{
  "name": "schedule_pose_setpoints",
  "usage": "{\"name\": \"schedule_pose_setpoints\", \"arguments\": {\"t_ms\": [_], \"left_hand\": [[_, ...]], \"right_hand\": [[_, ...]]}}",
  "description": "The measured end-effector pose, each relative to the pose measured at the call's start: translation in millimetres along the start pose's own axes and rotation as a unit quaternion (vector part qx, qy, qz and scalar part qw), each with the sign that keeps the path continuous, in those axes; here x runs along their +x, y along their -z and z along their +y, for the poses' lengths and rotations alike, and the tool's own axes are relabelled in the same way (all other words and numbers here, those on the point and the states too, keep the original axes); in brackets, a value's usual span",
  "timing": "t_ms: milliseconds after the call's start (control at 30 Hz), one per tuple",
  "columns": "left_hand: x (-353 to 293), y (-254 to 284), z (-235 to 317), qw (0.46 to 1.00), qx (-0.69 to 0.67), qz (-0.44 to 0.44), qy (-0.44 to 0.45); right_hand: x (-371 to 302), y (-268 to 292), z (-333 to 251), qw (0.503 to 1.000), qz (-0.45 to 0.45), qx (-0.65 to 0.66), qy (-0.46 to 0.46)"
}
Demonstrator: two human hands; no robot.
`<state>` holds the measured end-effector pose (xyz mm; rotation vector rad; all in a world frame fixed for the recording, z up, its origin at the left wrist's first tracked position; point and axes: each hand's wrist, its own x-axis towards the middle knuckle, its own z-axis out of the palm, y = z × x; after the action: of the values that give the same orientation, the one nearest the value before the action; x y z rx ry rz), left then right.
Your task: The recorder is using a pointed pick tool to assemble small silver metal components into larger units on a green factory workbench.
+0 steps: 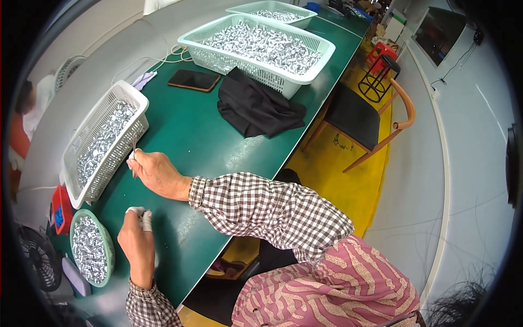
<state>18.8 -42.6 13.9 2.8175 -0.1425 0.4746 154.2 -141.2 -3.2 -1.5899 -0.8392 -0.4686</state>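
My right hand (158, 173) is closed around slim metal tweezers (134, 143), held upright beside the long white basket (106, 175). That basket holds many small silvery metal parts (111, 136). Lower down, my left hand (137, 240) has its fingers curled together, white covers on some fingertips; whatever it may pinch is too small or hidden to make out. Just left of it stands a round green basket (110, 248), also full of small silvery parts (89, 250).
Two large pale-green baskets (308, 76) of metal parts stand far along the green table (180, 128). A black cloth (259, 106) and a phone (194, 80) lie nearer. At left are a red bin (64, 210) and a fan (41, 259). A wooden chair (354, 117) stands right.
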Motion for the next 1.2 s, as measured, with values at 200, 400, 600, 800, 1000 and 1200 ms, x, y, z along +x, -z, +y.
{"name": "schedule_pose_setpoints", "arguments": {"t_ms": [200,400,600,800,1000,1200], "left_hand": [[-1.5,13.3,-7.8,0.994,-0.105,0.014,0.000],[-11.5,35.3,-14.0,0.794,-0.550,-0.032,0.259],[-19.4,14.1,-22.3,0.568,-0.774,-0.002,0.280],[-25.7,8.4,-30.7,0.538,-0.799,-0.014,0.268],[-24.2,6.0,-38.5,0.514,-0.816,-0.018,0.265],[-22.5,4.7,-38.6,0.509,-0.819,-0.022,0.264]], "right_hand": [[0.9,-1.5,-3.8,1.000,-0.010,0.015,-0.001],[-0.7,-6.4,-6.8,0.999,0.005,-0.002,0.034],[-11.8,-2.9,-15.0,0.998,-0.008,0.050,0.045],[-24.7,14.5,-42.0,0.989,-0.121,0.055,0.058],[-23.2,5.4,-50.1,0.971,-0.141,0.116,0.151],[-23.4,5.6,-47.9,0.970,-0.158,0.087,0.165]]}}
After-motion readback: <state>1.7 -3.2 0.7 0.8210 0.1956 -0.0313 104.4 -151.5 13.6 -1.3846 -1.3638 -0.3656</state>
